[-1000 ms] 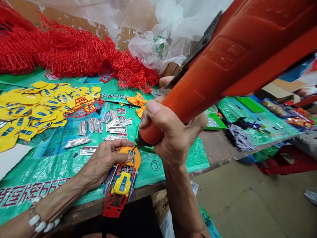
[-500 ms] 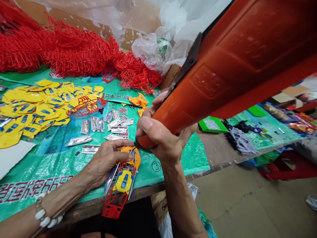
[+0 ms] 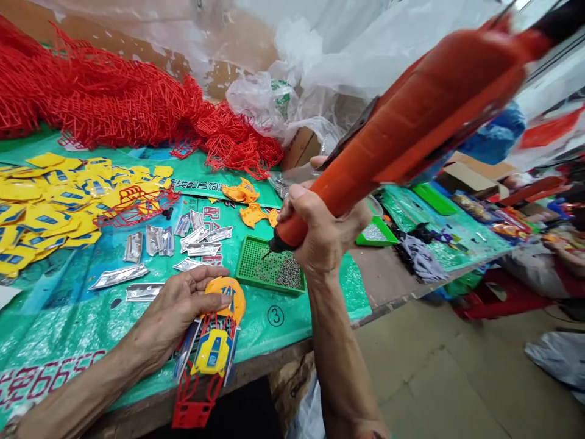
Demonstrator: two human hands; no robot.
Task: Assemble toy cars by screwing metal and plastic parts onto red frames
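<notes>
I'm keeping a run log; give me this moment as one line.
left hand: holding red-framed assembly at its orange end | right hand: gripping orange power driver, bit pointed at green tray | nearby: silver parts, yellow pieces

The driver (image 3: pixel 402 128) in the right hand (image 3: pixel 322 235) is orange-red, black-tipped. The toy (image 3: pixel 212 352) in the left hand (image 3: pixel 180 308) is orange and yellow, both blue-marked, and red. Beyond that hand lie silver strips (image 3: pixel 203 249), blue-patched yellow panels (image 3: pixel 43 218) and red frames (image 3: pixel 137 103). Between the hands, a green tray (image 3: pixel 249 259) has a grid pattern; the green sheet (image 3: pixel 256 334) below is printed in red and black.
</notes>
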